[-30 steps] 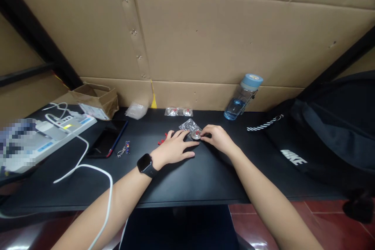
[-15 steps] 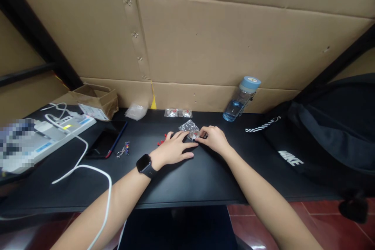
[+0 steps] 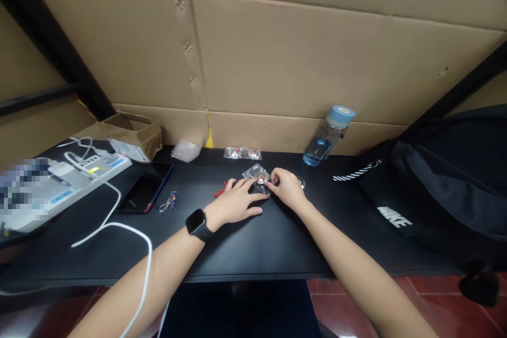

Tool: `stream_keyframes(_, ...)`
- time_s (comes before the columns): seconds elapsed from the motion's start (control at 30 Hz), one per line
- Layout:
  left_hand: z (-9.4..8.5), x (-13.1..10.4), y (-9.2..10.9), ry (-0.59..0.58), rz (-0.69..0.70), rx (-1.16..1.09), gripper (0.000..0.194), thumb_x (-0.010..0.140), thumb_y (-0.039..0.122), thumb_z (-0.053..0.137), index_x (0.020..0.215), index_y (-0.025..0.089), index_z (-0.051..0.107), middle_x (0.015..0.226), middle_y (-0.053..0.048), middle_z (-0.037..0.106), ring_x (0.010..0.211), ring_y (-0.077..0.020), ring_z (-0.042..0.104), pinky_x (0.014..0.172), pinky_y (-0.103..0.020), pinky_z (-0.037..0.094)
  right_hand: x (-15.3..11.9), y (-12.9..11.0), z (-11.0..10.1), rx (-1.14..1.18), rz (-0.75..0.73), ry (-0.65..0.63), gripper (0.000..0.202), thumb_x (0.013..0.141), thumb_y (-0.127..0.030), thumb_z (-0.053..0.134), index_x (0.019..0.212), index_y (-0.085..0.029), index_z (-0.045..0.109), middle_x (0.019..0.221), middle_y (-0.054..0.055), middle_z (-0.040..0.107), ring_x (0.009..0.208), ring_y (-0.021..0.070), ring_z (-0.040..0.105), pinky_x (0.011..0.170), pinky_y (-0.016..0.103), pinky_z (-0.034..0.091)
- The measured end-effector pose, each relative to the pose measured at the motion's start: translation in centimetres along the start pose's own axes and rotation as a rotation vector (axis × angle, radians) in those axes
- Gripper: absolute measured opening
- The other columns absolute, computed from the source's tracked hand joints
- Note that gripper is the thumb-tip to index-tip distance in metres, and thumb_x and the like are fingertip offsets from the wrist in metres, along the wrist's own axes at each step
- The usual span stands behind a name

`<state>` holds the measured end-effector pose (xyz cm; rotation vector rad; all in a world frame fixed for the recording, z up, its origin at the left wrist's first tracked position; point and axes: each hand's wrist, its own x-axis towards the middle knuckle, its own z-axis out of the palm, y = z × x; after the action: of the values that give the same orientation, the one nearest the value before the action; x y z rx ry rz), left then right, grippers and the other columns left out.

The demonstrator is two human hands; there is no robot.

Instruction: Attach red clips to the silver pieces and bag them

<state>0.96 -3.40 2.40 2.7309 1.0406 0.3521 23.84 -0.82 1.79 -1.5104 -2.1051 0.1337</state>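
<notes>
A clear plastic bag [image 3: 250, 170] lies on the black table, with a round silvery disc with a red centre [image 3: 262, 178] on it. My left hand [image 3: 233, 203] lies flat with fingers spread, its fingertips touching the bag's left and lower edges. My right hand [image 3: 288, 188] is pinched at the disc's right edge; what its fingertips hold is too small to make out. Part of another shiny round item [image 3: 302, 182] shows just right of my right hand. Small red pieces [image 3: 220, 192] sit beside my left fingers. Two packaged discs [image 3: 243, 153] rest near the cardboard wall.
A blue-lidded bottle [image 3: 328, 136] stands at the back right, beside a black backpack [image 3: 443, 190]. Leftward are a crumpled clear bag [image 3: 187, 150], a cardboard box [image 3: 132, 134], a phone [image 3: 144, 190], a keychain [image 3: 173, 200], a power strip [image 3: 75, 190] and a white cable [image 3: 134, 229].
The disc under my fingers sits slightly higher on the bag. A shiny round edge now shows right of my right hand. The view has shifted slightly.
</notes>
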Motion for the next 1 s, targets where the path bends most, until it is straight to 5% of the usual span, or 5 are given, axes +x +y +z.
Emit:
stream_keyframes(0.3,-0.6,-0.4,0.1,0.004,0.018,0.019,0.04,0.097,0.055,0.053,0.135,0.045,0.061,0.162,-0.007,0.033,0.145,-0.0353,0.033,0.11,-0.056,0.029,1.0,-0.7,0.9,-0.074,-0.07,0.021,0.023,0.088,-0.036,0.07,0.083,-0.022,0.052,0.085,0.003,0.06,0.078,0.0193,0.054,0.07,0.029,0.037)
stream_keyframes(0.6,-1.8,-0.9,-1.0,-0.114,0.063,-0.04,0.042,0.094,0.053,0.059,0.136,0.047,0.059,0.164,-0.005,0.031,0.149,-0.0358,0.028,0.112,-0.058,0.023,0.9,-1.1,0.8,-0.023,-0.035,0.045,0.025,0.083,-0.036,0.074,0.084,-0.022,0.053,0.086,0.002,0.059,0.081,0.0199,0.054,0.074,0.03,0.041)
stream_keyframes(0.73,-3.3,-1.1,-0.8,-0.054,0.072,-0.089,0.041,0.093,0.052,0.061,0.133,0.042,0.061,0.159,-0.004,0.041,0.145,-0.0312,0.038,0.111,-0.048,0.027,0.3,0.3,-1.4,0.224,-0.159,-0.088,0.025,0.087,-0.041,0.071,0.096,-0.022,0.058,0.09,0.001,0.061,0.079,0.0162,0.055,0.073,0.027,0.044)
stream_keyframes(0.83,-3.9,-1.0,-0.5,0.025,0.057,-0.125,0.049,0.089,0.046,0.066,0.137,0.038,0.056,0.151,-0.004,0.051,0.138,-0.0283,0.046,0.107,-0.041,0.031,-0.2,1.7,-2.9,0.316,-0.179,-0.147,0.013,0.097,-0.029,0.055,0.108,-0.023,0.06,0.093,0.002,0.063,0.073,0.0138,0.055,0.07,0.026,0.045)
stream_keyframes(1.0,-2.7,0.0,-0.4,0.189,-0.057,-0.097,0.049,0.09,0.024,0.061,0.138,0.032,0.05,0.132,-0.005,0.064,0.12,-0.0234,0.057,0.1,-0.038,0.033,-0.3,2.2,-2.6,0.259,-0.242,-0.148,0.037,0.077,-0.016,0.077,0.112,-0.024,0.064,0.103,0.003,0.062,0.084,0.0163,0.058,0.076,0.028,0.048)
